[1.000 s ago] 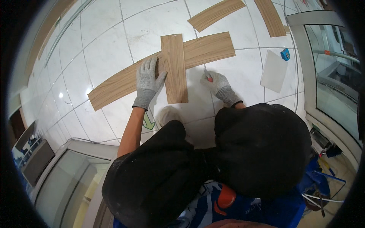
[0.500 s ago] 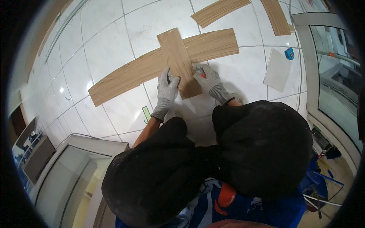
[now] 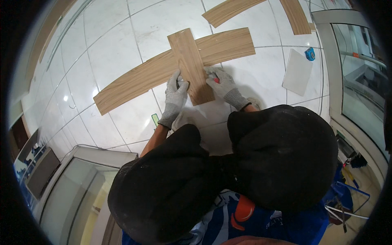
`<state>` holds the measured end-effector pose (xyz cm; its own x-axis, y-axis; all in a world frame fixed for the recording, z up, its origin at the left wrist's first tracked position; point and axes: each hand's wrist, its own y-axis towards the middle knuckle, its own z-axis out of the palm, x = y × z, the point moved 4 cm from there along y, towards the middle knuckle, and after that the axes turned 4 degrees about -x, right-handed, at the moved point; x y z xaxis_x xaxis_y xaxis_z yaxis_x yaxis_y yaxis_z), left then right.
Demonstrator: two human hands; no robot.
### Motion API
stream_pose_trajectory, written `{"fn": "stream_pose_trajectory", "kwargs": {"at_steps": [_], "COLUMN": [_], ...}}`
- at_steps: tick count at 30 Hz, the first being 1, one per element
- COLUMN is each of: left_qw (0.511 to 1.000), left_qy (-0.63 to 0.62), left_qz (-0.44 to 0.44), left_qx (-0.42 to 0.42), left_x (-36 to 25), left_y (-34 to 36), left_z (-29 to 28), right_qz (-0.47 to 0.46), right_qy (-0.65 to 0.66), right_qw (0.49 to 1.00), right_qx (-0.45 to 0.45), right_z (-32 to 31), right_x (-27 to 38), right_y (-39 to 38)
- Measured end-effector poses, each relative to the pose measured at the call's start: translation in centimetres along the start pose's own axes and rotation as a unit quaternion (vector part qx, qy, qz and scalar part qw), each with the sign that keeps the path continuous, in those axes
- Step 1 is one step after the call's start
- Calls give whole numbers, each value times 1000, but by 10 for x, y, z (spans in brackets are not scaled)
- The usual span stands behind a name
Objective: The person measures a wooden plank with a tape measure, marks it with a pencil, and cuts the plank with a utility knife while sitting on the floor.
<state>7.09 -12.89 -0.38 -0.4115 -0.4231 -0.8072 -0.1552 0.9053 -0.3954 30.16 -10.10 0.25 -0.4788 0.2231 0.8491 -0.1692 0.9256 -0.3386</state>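
A short wood-look plank (image 3: 190,65) lies crosswise on top of a longer wood-look plank (image 3: 134,83), both on the tiled floor. My left hand (image 3: 175,96), in a grey knit glove, is at the short plank's left edge, fingers curled and the thumb against it. On the opposite edge, my right hand (image 3: 223,85), gloved the same way, is closed round a small red-handled tool (image 3: 216,80). Its working end is hidden by the fingers and the plank.
More wood-look planks (image 3: 232,11) (image 3: 296,16) lie farther off. Toward the right are a pale flat sheet (image 3: 297,73), a blue tape measure (image 3: 310,54) and a glass-paned metal frame (image 3: 335,73). Another framed pane (image 3: 77,196) is at lower left; a green strip (image 3: 155,119) lies near my left wrist.
The whole view has shifted slightly. Both hands stay at the short plank's edges, and the planks keep their places relative to each other.
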Motion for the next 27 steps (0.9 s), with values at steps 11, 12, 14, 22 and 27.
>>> {"fn": "stream_pose_trajectory", "kwargs": {"at_steps": [11,12,14,22,27], "left_qw": [984,984,995,984,991], "left_qy": [-156,-156,-75,-164,-118], "left_qz": [-73,-72,-50,-54,-45], "left_qx": [47,49,39,35,40], "left_x": [2,3,0,-10,-7], "left_y": [0,1,2,-2,-1], "left_z": [3,2,-1,1,-2], "right_qz": [1,-10,-16,24,0], "right_qy": [-41,-42,-43,-45,-36], "right_qw": [999,999,999,999,999], "right_qx": [-5,-6,-8,12,19], "right_z": [5,7,7,6,3], "right_x": [-14,-17,-18,-21,-15], "right_y": [1,1,-1,-1,-1]}}
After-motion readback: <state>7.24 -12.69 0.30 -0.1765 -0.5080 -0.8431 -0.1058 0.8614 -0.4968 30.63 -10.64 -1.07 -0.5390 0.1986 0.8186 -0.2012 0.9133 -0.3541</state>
